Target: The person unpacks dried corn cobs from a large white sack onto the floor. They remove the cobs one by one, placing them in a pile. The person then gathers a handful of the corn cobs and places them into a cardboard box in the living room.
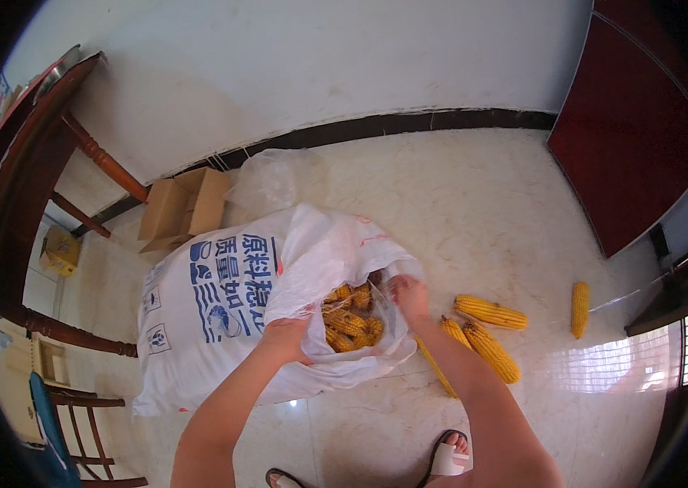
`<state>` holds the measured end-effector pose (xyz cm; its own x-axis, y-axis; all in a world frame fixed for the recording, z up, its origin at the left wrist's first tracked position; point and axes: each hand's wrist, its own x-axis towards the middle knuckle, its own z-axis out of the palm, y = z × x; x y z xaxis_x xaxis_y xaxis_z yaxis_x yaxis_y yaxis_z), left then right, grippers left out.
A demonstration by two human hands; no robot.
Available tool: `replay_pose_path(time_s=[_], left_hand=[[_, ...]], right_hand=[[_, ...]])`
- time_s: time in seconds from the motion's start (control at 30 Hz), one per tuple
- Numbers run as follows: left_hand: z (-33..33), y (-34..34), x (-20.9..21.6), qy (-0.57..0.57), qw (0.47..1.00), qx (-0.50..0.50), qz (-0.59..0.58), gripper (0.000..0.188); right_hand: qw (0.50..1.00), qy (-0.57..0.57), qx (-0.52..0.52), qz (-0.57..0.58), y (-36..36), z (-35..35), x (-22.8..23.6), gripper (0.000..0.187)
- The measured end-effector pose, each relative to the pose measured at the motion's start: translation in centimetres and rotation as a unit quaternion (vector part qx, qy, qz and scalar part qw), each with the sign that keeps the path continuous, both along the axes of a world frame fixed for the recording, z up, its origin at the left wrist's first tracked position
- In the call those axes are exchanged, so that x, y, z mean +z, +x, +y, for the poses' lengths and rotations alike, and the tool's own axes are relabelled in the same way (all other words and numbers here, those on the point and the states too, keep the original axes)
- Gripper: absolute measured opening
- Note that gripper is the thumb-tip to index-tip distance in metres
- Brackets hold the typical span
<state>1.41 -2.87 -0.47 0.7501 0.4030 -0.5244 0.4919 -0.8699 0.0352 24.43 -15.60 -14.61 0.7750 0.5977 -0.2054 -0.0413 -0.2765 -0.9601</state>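
Corn cobs [349, 319] fill the open mouth of the big white sack [214, 313] lying on the floor. Left hand [287, 337] grips the near edge of the sack's mouth. Right hand [409, 294] pinches the far edge (it holds only bag). The cobs sit right between both hands, a bit nearer the left one. More loose cobs [490, 311] lie to the right.

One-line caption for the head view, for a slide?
Both hands, left hand and right hand, hold open a white sack of corn cobs.
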Motion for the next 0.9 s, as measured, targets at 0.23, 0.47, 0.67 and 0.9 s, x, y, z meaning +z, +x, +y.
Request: replay_pose_path(time_s=[0.23, 0.47, 0.67, 0.9], left_hand=[[0.1, 0.0, -0.3, 0.01, 1.0, 0.002, 0.016, 0.121], [-0.4, 0.1, 0.9, -0.005, 1.0, -0.017, 0.0, 0.119], [-1.9, 0.9, 1.0, -0.007, 0.998, -0.044, -0.036, 0.123], [1.4, -1.2, -0.4, 0.016, 0.998, -0.024, 0.052, 0.124]], right_hand=[[0.943, 0.027, 0.184, -0.277, -2.5, 0.5, 1.3, 0.025], [0.933, -0.065, 0.29, -0.203, -7.6, 3.0, 0.6, 0.019], [0.989, 0.097, -0.004, -0.111, -3.1, 3.1, 3.0, 0.019], [0.915, -0.098, 0.373, -0.115, -7.8, -0.2, 6.6, 0.048]])
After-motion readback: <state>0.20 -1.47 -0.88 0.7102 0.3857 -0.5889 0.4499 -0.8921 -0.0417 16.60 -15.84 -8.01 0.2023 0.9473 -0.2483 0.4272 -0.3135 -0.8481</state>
